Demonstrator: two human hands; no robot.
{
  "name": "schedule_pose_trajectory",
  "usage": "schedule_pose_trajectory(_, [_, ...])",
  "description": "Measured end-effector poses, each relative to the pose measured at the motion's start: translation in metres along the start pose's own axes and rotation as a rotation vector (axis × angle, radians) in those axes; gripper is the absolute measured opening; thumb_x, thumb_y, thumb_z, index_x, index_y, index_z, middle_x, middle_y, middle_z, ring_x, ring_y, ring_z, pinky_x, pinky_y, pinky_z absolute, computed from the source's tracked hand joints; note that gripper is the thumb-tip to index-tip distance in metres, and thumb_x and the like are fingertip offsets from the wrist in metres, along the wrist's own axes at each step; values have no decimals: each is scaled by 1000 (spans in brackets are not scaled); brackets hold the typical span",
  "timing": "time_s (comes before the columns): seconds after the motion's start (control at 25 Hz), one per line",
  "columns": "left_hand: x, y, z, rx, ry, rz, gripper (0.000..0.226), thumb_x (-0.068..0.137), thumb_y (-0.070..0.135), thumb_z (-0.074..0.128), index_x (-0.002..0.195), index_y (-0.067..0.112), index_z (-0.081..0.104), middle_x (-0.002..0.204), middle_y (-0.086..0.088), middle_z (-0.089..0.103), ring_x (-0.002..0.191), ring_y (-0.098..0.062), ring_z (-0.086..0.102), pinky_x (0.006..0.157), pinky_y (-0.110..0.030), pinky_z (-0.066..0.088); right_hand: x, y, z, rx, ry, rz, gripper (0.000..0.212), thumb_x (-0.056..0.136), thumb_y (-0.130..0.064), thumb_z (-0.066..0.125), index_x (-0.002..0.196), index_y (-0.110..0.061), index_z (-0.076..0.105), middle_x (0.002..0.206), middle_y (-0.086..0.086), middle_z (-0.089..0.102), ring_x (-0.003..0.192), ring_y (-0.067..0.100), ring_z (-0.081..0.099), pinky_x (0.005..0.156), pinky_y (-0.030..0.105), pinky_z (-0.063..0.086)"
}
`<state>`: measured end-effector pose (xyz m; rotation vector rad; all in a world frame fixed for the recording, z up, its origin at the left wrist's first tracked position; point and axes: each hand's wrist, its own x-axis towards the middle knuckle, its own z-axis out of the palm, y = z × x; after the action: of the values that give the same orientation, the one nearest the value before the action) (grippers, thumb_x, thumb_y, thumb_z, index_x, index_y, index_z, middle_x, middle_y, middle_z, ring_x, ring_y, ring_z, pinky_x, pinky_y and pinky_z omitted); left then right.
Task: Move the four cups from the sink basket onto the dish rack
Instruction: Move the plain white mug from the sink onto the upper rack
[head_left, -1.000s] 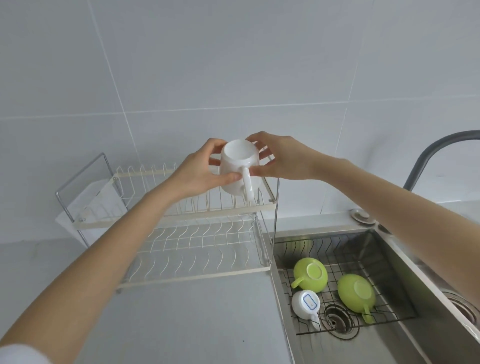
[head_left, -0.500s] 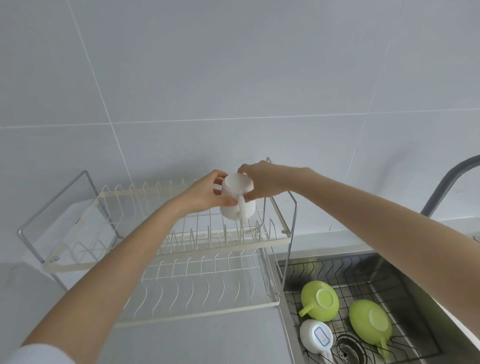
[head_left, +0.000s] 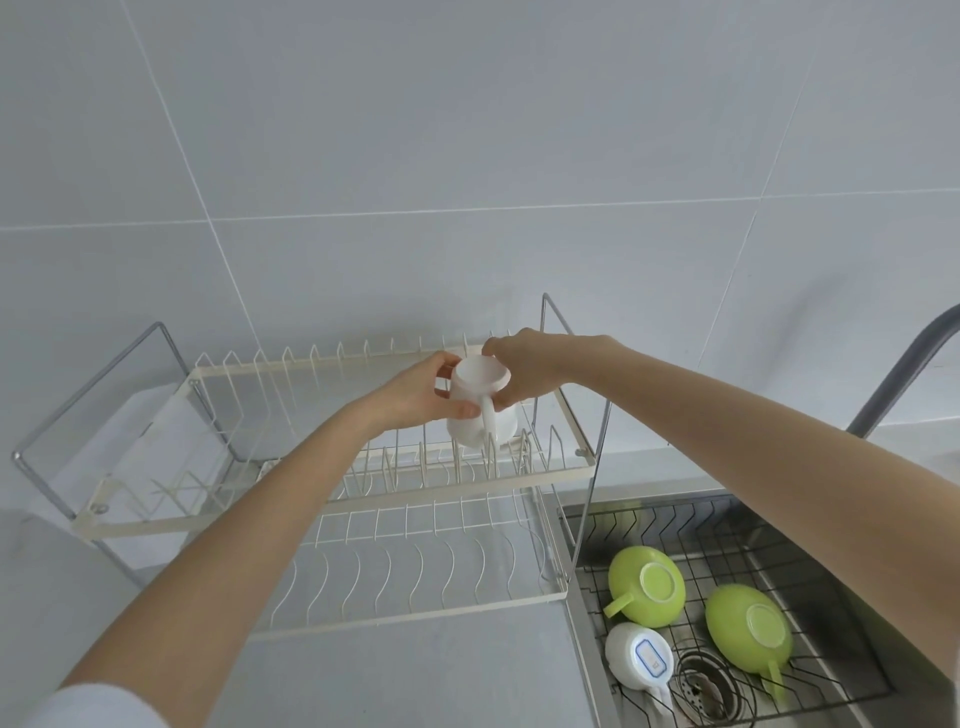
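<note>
A white cup (head_left: 480, 402) is held upside down over the right end of the top tier of the cream two-tier dish rack (head_left: 405, 480), its handle facing me. My left hand (head_left: 415, 395) grips its left side and my right hand (head_left: 524, 369) grips its right side near the base. The cup's rim is down among the rack's prongs. In the black wire sink basket (head_left: 737, 540) lie two green cups (head_left: 647, 587) (head_left: 748, 626) and one white cup (head_left: 639, 657), all upside down.
The steel sink (head_left: 582, 623) sits right of the rack, with a drain (head_left: 701, 686) under the basket. A dark faucet (head_left: 904, 374) curves in at the right edge. Grey counter (head_left: 395, 675) runs in front of the rack. The tiled wall stands close behind.
Both hands have lowered the white cup from above the rack down onto the right end of the top tier. My view has tilted up and moved closer.
</note>
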<state>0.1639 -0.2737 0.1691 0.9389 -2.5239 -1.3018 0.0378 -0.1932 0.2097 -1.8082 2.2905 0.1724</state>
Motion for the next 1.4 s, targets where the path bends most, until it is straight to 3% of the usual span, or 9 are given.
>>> schedule_pose_trajectory(0.24, [-14,4,-7,114,-8,-34,67,85,19,62,142,15,28,147,-5,39,127,-22,47,108,-34,34,-17,-2,-3,-70,29,-19,60,85,-24,60,137,-7,34,133,14,49,121,31,47,99,43,44])
schedule_pose_trajectory(0.36, [-38,21,-9,482,126,20,61,89,27,54,143,15,27,151,-7,33,136,-24,36,111,-33,30,-45,0,-12,-109,140,-81,54,92,-23,49,141,-9,31,142,13,42,130,30,39,106,41,37])
schedule_pose_trajectory(0.48, [-66,51,-8,755,269,93,56,91,34,47,142,17,30,152,-1,31,137,-22,35,110,-38,33,-77,9,-17,-131,250,-118,50,96,-26,41,144,-17,28,150,7,34,138,26,32,114,39,28])
schedule_pose_trajectory(0.72, [-104,102,25,887,429,213,48,92,33,42,137,17,39,146,-1,41,132,-24,41,104,-37,35,-136,40,-11,-62,330,-121,49,96,-25,41,144,-19,29,151,5,33,138,24,31,112,36,27])
schedule_pose_trajectory(0.88, [-103,131,60,883,476,276,48,92,31,43,137,15,39,146,-3,42,132,-24,40,105,-37,34,-163,78,3,-1,312,-82,51,96,-26,41,144,-21,27,152,2,32,138,25,31,113,40,29])
schedule_pose_trajectory(1.08, [-86,158,113,920,417,275,49,92,30,43,137,13,39,146,-5,41,134,-24,37,108,-37,30,-181,129,28,-2,213,-49,53,96,-27,40,145,-21,23,153,3,29,140,25,28,114,41,28])
schedule_pose_trajectory(1.4, [-62,156,194,966,288,134,50,92,32,40,138,12,38,145,-7,41,133,-27,38,106,-41,33,-184,195,92,19,43,-52,54,95,-27,40,146,-19,21,153,6,29,140,26,28,115,41,27])
